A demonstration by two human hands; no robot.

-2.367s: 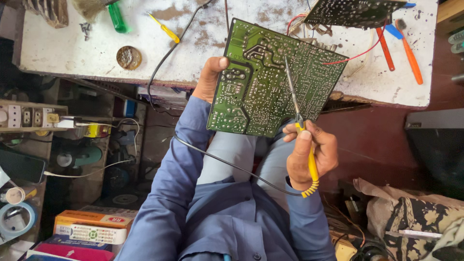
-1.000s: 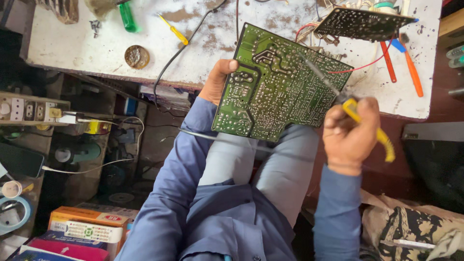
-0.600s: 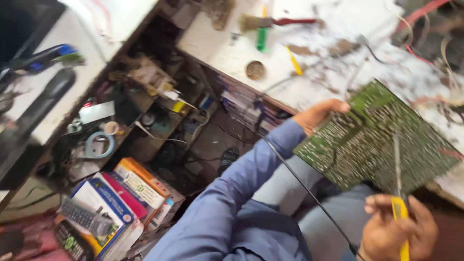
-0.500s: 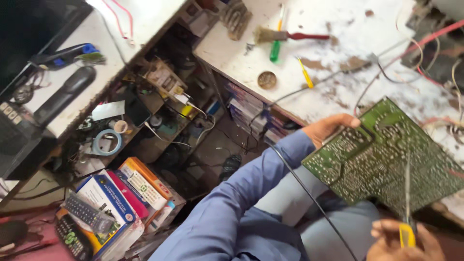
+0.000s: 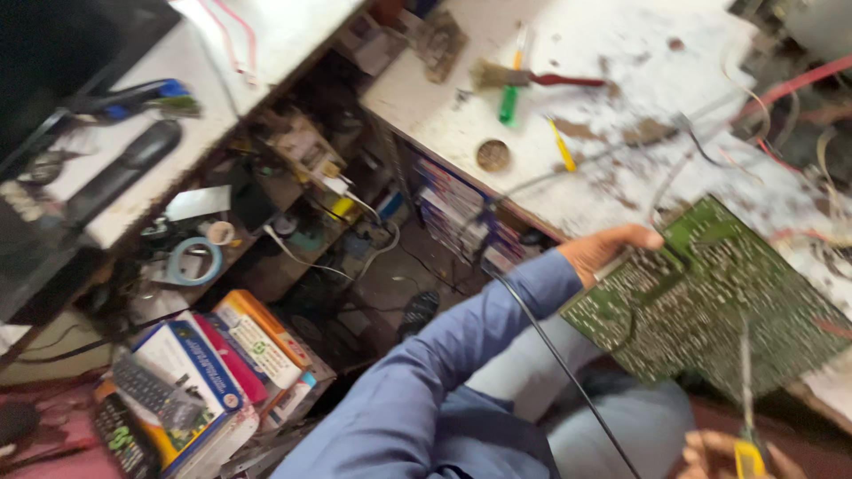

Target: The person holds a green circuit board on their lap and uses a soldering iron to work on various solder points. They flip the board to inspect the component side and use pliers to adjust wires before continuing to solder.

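A green circuit board (image 5: 710, 302) tilts solder-side up over the person's lap, at the edge of the stained white table (image 5: 621, 80), its long axis running down to the right. The left hand (image 5: 612, 251) grips its upper-left corner. The right hand (image 5: 732, 452), lower right, clasps a yellow-handled soldering iron (image 5: 745, 399) pointing up at the board.

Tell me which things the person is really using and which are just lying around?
In use:
- green circuit board, gripped by the left hand
- yellow-handled tool in the right hand, tip on the board

Lying about:
- brush and round tin on the white bench
- roll of tape
- boxes
- remote control
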